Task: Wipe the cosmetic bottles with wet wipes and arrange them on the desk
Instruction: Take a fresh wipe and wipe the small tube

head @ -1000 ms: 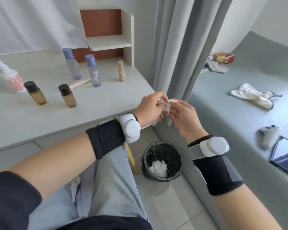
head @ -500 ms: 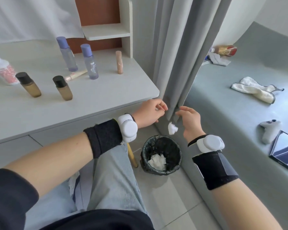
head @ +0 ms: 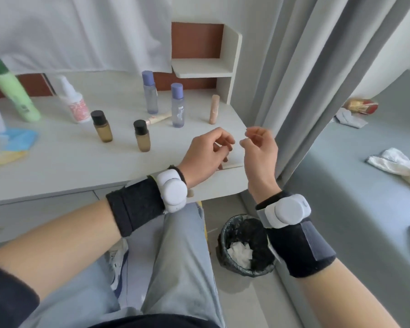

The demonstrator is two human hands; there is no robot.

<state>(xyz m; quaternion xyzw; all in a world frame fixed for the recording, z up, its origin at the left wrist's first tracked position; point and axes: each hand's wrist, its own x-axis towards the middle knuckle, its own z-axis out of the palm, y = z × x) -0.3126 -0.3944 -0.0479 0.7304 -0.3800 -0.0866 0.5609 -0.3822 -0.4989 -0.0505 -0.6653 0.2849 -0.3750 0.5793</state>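
Note:
My left hand [head: 206,152] and my right hand [head: 258,147] hover side by side over the right front corner of the white desk [head: 69,166], fingers loosely curled and holding nothing. On the desk stand two amber bottles with black caps [head: 102,126] [head: 142,136], two clear bottles with purple caps [head: 149,92] [head: 177,105], an upright beige tube [head: 214,110], a white bottle with a pink label [head: 72,102] and a tall green bottle [head: 12,91]. A beige tube [head: 158,118] lies flat between the purple-capped bottles.
A black bin [head: 245,245] with crumpled white wipes stands on the floor under my right wrist. A blue and yellow wipe pack [head: 7,143] lies at the desk's left edge. A small shelf [head: 204,67] stands at the back, a grey curtain [head: 305,79] hangs on the right, with a bed [head: 365,185] beyond.
The crumpled wipe left my hands and fell toward the bin. Both hands then rose from beside the curtain to above the desk corner, empty.

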